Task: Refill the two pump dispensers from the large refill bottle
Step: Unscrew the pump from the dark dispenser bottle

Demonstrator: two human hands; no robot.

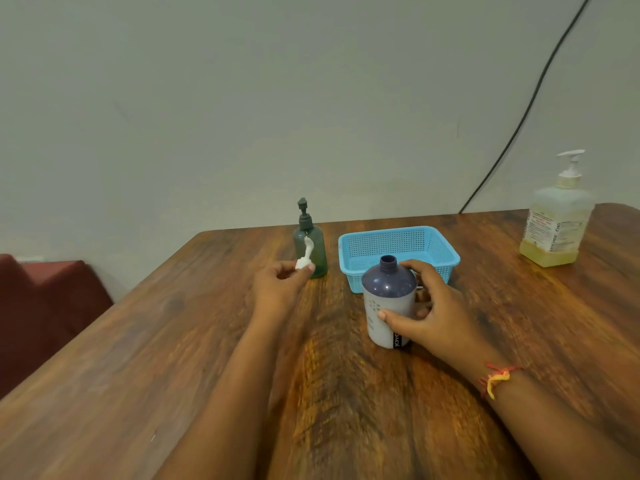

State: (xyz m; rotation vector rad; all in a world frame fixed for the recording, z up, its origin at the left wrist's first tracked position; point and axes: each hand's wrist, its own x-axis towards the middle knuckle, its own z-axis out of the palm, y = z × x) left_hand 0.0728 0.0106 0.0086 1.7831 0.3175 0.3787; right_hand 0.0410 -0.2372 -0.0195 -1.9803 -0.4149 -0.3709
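Note:
A white dispenser bottle with a dark blue shoulder and an open neck [389, 299] stands upright on the wooden table [173, 341]. My right hand [433, 306] grips its body from the right side. My left hand [282, 284] pinches a white pump head [304, 256] that is off the bottle, held just in front of a green pump dispenser [310, 244] whose dark pump is fitted. The large refill bottle [557, 216], with a white pump and yellowish liquid low inside, stands at the far right.
A light blue plastic basket [398, 247] sits right behind the white bottle. A black cable [526, 116] runs down the wall to the table's back edge. A dark red seat [45, 306] lies beyond the table's left edge.

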